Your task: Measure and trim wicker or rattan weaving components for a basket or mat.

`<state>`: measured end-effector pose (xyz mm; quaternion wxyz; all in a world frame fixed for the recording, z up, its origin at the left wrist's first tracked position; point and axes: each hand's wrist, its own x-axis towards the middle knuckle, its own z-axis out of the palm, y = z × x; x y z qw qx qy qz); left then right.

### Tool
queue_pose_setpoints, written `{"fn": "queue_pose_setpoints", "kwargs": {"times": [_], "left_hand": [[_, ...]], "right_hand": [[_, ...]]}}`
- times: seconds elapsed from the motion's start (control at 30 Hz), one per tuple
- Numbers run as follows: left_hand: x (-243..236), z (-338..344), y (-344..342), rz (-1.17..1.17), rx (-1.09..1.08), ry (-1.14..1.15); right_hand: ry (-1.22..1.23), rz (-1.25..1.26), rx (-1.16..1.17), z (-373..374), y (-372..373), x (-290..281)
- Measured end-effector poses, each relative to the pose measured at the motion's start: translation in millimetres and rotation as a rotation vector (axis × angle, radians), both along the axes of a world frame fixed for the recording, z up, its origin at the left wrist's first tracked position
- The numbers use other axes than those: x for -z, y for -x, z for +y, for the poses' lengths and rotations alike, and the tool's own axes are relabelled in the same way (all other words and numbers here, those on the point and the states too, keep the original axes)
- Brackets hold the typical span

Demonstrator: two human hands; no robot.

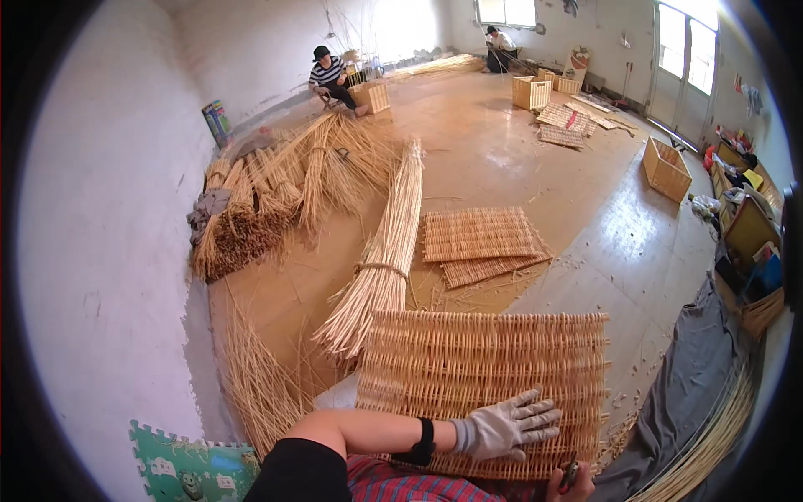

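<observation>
A woven wicker panel [485, 360] of light tan rods lies in front of me, its lower part close against my body. Across its lower right my left hand [508, 425], in a pale grey work glove, rests with fingers spread and holds nothing. My right hand [572, 487], bare, is at the panel's lower right corner. Its fingers are closed round a small dark hand tool [570, 473], whose kind I cannot make out; the lower picture edge cuts off part of this hand.
Beyond the panel lie a tied bundle of rods [386, 251] and two stacked wicker panels [481, 236]. More rod bundles [268, 188] are heaped at left. A grey cloth [682, 368] with loose rods lies at right. Two people [333, 75] sit farther back near wicker boxes [532, 92].
</observation>
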<state>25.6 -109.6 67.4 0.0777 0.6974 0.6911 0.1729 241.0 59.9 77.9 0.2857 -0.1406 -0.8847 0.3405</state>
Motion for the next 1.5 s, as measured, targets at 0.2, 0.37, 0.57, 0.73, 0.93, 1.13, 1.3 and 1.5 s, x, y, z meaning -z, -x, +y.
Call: {"fn": "queue_pose_setpoints", "kwargs": {"times": [0.2,0.37,0.57,0.73,0.93,1.13,1.3,1.5], "left_hand": [[15.1,76.3,4.2,-0.051,0.112,-0.244],[8.3,96.5,11.9,-0.069,0.137,-0.2],[7.4,26.8,15.0,0.028,0.033,-0.093],[16.5,-19.6,3.7,0.074,-0.059,-0.077],[17.6,-12.5,5.6,0.137,-0.089,0.026],[18.6,-12.9,3.9,0.133,-0.069,-0.049],[14.4,-22.2,-11.3,0.128,-0.063,-0.043],[-12.6,11.5,-1.2,0.076,-0.076,-0.048]], "right_hand": [[0.032,-0.04,-0.066,10.3,3.8,2.1],[0.02,-0.021,-0.063,5.7,12.3,-8.5],[-0.051,-0.129,-0.097,14.4,3.9,-3.9],[-0.007,-0.13,-0.108,22.1,-2.7,23.2],[-0.026,-0.052,-0.138,31.2,9.9,13.4],[-0.044,-0.045,-0.16,29.8,5.3,13.2],[0.02,-0.053,-0.137,17.1,-13.3,6.7],[0.489,-0.21,-0.132,39.5,-41.8,29.4]]}}
